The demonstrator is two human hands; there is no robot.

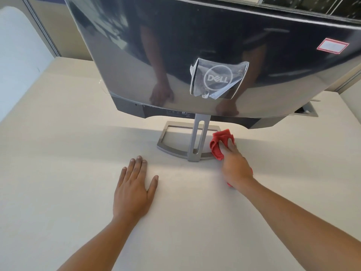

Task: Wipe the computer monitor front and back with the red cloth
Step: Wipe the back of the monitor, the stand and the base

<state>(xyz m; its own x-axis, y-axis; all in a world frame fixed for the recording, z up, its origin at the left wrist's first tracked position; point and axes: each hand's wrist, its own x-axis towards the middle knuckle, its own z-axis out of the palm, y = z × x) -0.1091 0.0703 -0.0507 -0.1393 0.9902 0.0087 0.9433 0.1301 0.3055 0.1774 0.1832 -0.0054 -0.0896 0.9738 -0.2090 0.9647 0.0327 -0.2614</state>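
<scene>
The computer monitor (195, 45) stands on the desk with its glossy black back toward me, a Dell logo under peeling film in the middle. Its silver stand (196, 141) rises from an open frame base. The red cloth (217, 145) lies bunched on the desk just right of the stand base. My right hand (233, 163) lies over the cloth and holds it, with fingers across its top and the thumb hidden. Red cloth also shows under my wrist. My left hand (133, 186) rests flat on the desk, fingers spread, left of the stand and apart from it.
The pale desk (68, 153) stretches wide to the left and toward me. A red-bordered sticker (332, 45) sits on the monitor's upper right. A grey partition (45, 30) rises behind the desk on the left, and a cable slot (305, 111) shows at the far right.
</scene>
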